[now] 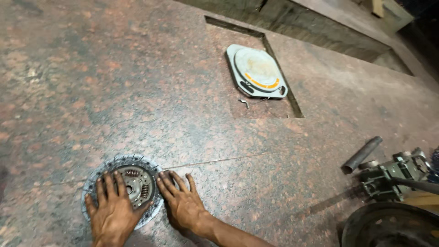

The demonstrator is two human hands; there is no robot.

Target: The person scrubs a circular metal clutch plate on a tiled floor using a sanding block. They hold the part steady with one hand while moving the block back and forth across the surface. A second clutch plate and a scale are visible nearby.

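The clutch disc lies flat on the speckled stone floor, low and to my left. My left hand rests on top of it, fingers spread wide, gripping nothing. My right hand is flat on the floor, its fingers touching the disc's right rim. As I judge it, the polished stone could let the disc skid when I press, and its thin edge could nip my fingertips. The turntable plate and jack sit well apart.
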